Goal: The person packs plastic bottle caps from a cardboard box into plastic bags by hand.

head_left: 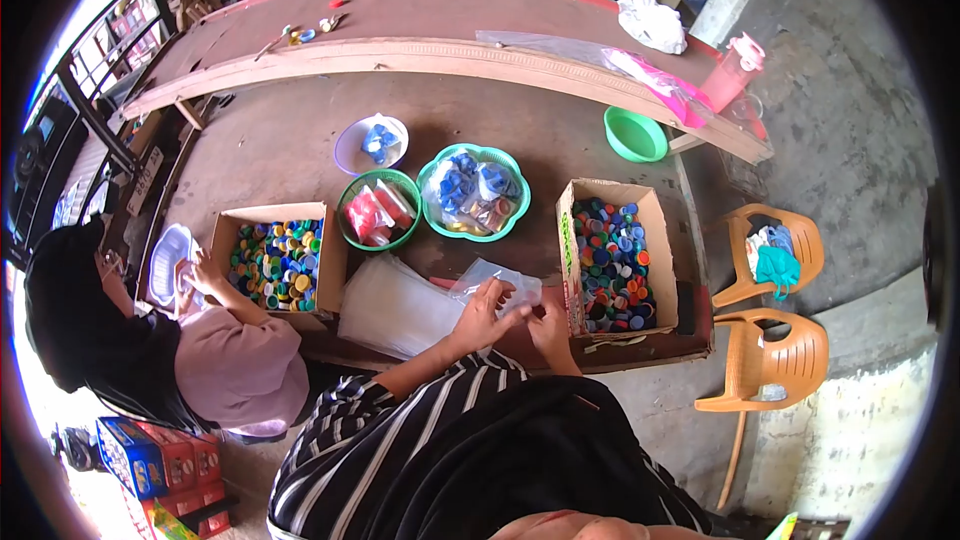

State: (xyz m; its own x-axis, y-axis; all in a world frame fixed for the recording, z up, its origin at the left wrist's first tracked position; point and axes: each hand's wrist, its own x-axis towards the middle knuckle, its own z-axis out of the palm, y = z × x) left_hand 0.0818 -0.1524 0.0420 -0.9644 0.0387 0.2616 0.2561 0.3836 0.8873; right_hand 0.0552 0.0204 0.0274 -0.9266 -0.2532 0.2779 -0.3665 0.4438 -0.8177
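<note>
A clear plastic bag (468, 285) is stretched between my two hands over the near edge of the table. My left hand (484, 316) grips the bag from the left, fingers bent over it. At the bag's right edge, my right hand (549, 330) has its fingers closed in a pinch on the plastic. A stack of flat clear bags (385, 310) lies under and left of my left forearm. Close to my right hand stands a cardboard box (571, 270) filled with colourful bottle caps (612, 265).
Another cardboard box (333, 265) of caps stands left. Bagged caps fill a turquoise basket (425, 210) and a green basket (345, 230); a purple-white bowl (345, 148) is behind. A co-worker (240, 355) sits left, hands at a pale basin (162, 270). A raised shelf (420, 52) crosses the back.
</note>
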